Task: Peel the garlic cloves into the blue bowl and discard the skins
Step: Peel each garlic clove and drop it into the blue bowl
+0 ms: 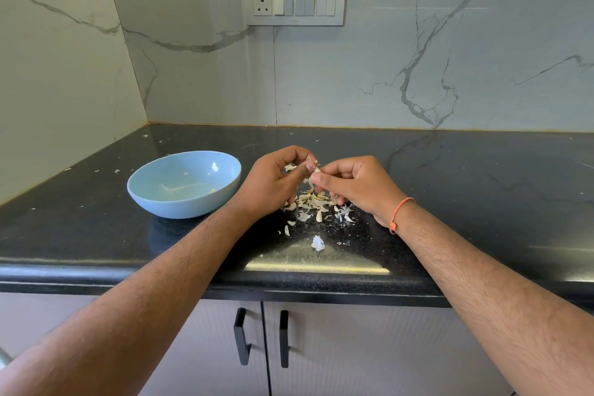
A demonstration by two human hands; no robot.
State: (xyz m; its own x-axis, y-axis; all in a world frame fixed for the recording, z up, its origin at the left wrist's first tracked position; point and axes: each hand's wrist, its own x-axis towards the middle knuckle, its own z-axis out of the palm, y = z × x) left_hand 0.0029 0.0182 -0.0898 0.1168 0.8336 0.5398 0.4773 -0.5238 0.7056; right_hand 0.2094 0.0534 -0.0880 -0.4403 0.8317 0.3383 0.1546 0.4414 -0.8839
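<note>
Both hands, left (pixel 273 180) and right (pixel 353 185), pinch one garlic clove (pixel 316 170) above the bench (pixel 482 186); it looks small, light and slippery, its papery skin best nipped at the tip.

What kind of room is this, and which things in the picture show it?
Most likely a home kitchen. A person peels garlic over a black stone counter with cupboard doors below, a marble-look wall with a switch panel behind, and a blue bowl standing by.
</note>
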